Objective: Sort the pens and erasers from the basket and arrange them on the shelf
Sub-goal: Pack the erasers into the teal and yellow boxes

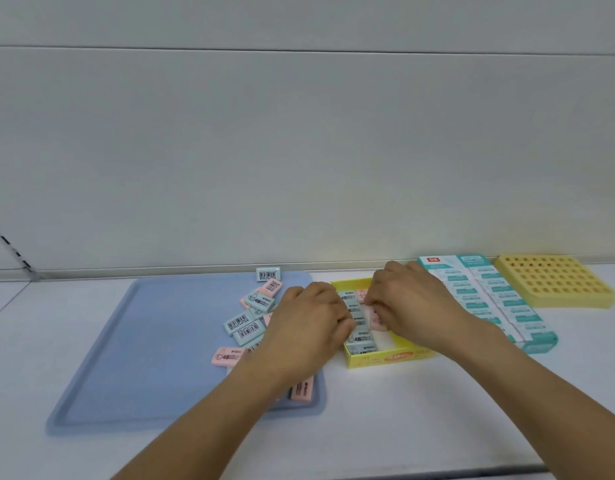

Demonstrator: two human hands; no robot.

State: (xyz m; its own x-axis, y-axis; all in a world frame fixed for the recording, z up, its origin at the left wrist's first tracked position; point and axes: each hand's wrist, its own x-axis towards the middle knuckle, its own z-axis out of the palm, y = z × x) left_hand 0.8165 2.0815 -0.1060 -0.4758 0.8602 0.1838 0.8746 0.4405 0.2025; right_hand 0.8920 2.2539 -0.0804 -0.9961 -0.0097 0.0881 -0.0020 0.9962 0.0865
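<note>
Though jumbled, pastel erasers [245, 322], barcoded.

Matt blue tray [126, 358], glossy yellow cardboard box [385, 358], paper-sleeved erasers [245, 325], smooth white shelf [403, 410]

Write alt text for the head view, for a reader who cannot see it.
Two bare hands, left hand and right hand, work over a yellow box, lining up blue erasers inside. More blue and pink loose erasers lie on a blue tray at left; a teal box and yellow holed rack sit at right.
</note>
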